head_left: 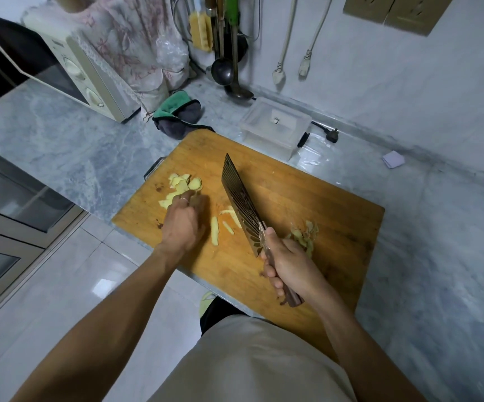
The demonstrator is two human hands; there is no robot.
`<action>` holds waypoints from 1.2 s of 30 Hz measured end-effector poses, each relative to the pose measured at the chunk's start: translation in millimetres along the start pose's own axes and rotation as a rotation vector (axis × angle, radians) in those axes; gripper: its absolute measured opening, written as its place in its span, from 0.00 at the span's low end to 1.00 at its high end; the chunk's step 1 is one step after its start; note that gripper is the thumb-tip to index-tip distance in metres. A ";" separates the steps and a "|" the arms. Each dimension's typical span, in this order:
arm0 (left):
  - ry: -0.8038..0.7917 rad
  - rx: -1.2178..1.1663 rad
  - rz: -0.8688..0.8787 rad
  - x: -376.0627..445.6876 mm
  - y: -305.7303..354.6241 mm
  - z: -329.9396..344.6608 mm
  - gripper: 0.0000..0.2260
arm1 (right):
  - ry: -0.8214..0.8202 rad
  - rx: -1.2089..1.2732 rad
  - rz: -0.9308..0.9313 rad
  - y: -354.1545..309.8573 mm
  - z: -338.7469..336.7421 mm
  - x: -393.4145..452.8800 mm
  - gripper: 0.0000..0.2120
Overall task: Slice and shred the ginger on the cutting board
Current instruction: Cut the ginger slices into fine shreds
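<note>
Yellow ginger slices (183, 184) lie under my left hand (183, 224), fingers curled on them; my right hand (288, 266) grips the cleaver (242, 204). Next, shredding needs a tidy stack.

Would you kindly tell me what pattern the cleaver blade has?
Dark blade with fine parallel ridged lines, seen in the head view.

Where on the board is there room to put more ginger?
The cutting board is bare on its far right part, beyond the cleaver. It is crowded at the left, where the left hand touches the ginger slices, and by the peels near the right hand.
</note>
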State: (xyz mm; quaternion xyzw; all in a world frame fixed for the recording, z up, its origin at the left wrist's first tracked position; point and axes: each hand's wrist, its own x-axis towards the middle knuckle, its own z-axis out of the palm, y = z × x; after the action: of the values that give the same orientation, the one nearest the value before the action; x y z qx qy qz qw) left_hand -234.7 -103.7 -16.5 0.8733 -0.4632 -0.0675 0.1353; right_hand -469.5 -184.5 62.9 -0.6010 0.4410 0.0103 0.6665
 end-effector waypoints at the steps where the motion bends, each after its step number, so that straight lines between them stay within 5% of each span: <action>1: 0.008 -0.075 0.037 -6.0 3.0 2.6 0.18 | 0.003 -0.006 -0.003 -0.3 -1.6 -0.2 0.26; 7: -0.131 -0.088 0.262 -22.9 1.4 19.9 0.18 | -0.008 -0.026 -0.021 1.4 -13.7 -3.5 0.28; 14: -0.021 -0.202 0.115 -7.3 -16.0 12.8 0.11 | 0.106 -0.413 -0.175 1.4 -18.2 -2.4 0.26; 19: 0.507 -0.513 -0.098 -21.8 11.9 -13.0 0.08 | 0.161 -0.986 -0.360 0.2 -33.3 6.7 0.19; 21: 0.562 -0.514 -0.049 -24.2 19.8 -25.9 0.08 | 0.156 -1.118 -0.414 1.2 -37.4 11.2 0.21; 25: 0.102 -0.338 0.373 -22.7 27.4 -33.9 0.14 | 0.077 -1.309 -0.468 -1.4 -34.1 16.8 0.23; 29: -0.242 -0.220 0.357 -10.5 24.5 -25.3 0.19 | 0.020 -1.385 -0.523 1.4 -22.7 14.8 0.24; 32: -0.350 -0.145 0.274 1.4 25.0 -24.8 0.24 | 0.006 -1.406 -0.523 3.8 -15.1 9.9 0.23; 36: -0.249 -0.212 0.277 -1.1 24.0 -23.5 0.22 | 0.015 -1.398 -0.567 1.7 -11.7 6.0 0.24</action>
State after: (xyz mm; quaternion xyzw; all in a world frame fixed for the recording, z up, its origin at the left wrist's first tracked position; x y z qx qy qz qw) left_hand -248.6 -111.6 13.0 0.7669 -0.5824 -0.2040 0.1763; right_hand -473.5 -196.6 59.3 -0.9745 0.1646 0.1117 0.1039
